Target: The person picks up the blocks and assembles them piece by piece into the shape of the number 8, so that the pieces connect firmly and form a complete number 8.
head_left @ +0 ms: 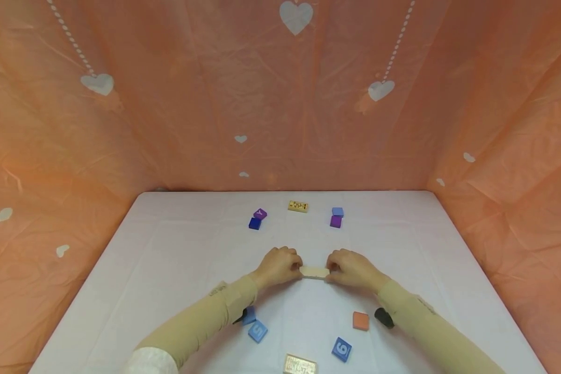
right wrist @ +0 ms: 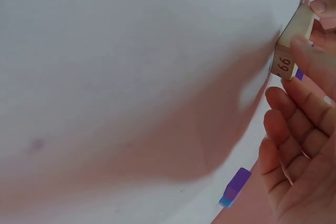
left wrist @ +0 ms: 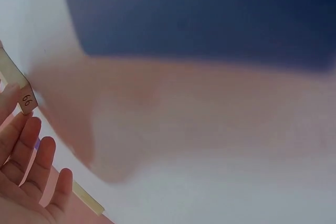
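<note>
A pale wooden block (head_left: 314,272) lies across the middle of the table, its long side facing the person. The left hand (head_left: 280,266) pinches its left end and the right hand (head_left: 354,268) pinches its right end. In the left wrist view, thumb and fingertips hold the end of the wooden block (left wrist: 14,72), which bears two printed digits. The right wrist view shows similar digits on the other end of the wooden block (right wrist: 296,32), between thumb and forefinger; the remaining fingers are loosely bent.
Behind the hands are a purple Y tile (head_left: 260,213), dark blue tile (head_left: 254,223), gold block (head_left: 298,206), light blue tile (head_left: 337,212) and purple tile (head_left: 335,222). Nearer are blue tiles (head_left: 257,331), an orange tile (head_left: 360,321), a numbered blue tile (head_left: 341,349) and another gold block (head_left: 300,364).
</note>
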{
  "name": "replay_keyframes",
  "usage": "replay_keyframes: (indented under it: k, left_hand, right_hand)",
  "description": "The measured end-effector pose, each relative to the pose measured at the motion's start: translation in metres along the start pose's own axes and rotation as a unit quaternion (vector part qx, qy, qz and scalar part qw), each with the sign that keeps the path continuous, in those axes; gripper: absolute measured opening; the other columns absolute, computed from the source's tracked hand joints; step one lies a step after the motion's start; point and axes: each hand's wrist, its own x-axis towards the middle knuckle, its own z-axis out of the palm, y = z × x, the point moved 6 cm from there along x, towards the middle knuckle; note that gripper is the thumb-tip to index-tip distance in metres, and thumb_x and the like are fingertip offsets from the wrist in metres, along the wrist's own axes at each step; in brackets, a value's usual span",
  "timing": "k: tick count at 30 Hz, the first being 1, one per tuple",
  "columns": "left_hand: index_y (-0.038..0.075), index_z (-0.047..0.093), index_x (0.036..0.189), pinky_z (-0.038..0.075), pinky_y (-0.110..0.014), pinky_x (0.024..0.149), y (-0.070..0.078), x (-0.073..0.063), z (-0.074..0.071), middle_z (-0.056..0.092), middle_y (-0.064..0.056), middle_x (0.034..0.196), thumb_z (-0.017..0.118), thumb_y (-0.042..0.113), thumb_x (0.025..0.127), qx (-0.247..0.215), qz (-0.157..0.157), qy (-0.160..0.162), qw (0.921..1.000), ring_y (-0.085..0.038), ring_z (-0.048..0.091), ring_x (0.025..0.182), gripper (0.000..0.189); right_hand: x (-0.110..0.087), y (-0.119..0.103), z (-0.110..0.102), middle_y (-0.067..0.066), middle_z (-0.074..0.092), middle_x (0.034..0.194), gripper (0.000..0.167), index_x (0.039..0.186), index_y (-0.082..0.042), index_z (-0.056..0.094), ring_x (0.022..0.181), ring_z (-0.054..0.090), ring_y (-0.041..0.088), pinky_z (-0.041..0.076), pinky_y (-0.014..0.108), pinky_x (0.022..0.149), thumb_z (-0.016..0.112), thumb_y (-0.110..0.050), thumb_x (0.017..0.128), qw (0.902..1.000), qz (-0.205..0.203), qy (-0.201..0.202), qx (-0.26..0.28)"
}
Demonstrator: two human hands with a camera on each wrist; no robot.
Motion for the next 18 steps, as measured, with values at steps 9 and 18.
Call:
replay_keyframes:
  k: [9, 18]
  left_hand:
    - [0.017, 0.072, 0.090, 0.036, -0.022, 0.064, -0.011, 0.003, -0.003, 0.061, 0.009, 0.074, 0.074, 0.033, 0.077, 0.015, -0.010, -0.001, 0.9998, -0.008, 0.052, 0.070, 0.021]
    - [0.017, 0.072, 0.091, 0.041, -0.028, 0.069, -0.024, 0.009, -0.003, 0.064, 0.006, 0.080, 0.073, 0.033, 0.077, 0.032, -0.044, -0.008, 0.9985, -0.012, 0.055, 0.076, 0.021]
  right_hand:
    - [0.016, 0.000, 0.000, -0.008, 0.055, 0.075, 0.019, 0.088, -0.015, 0.066, 0.068, 0.045, 0.006, 0.041, 0.021, 0.063, 0.073, -0.029, 0.078, 0.9998, 0.011, -0.002, 0.016]
    - [0.031, 0.002, 0.001, -0.006, 0.056, 0.073, 0.018, 0.088, -0.013, 0.065, 0.067, 0.046, 0.007, 0.041, 0.022, 0.062, 0.072, -0.028, 0.080, 0.9997, 0.009, 0.004, 0.021]
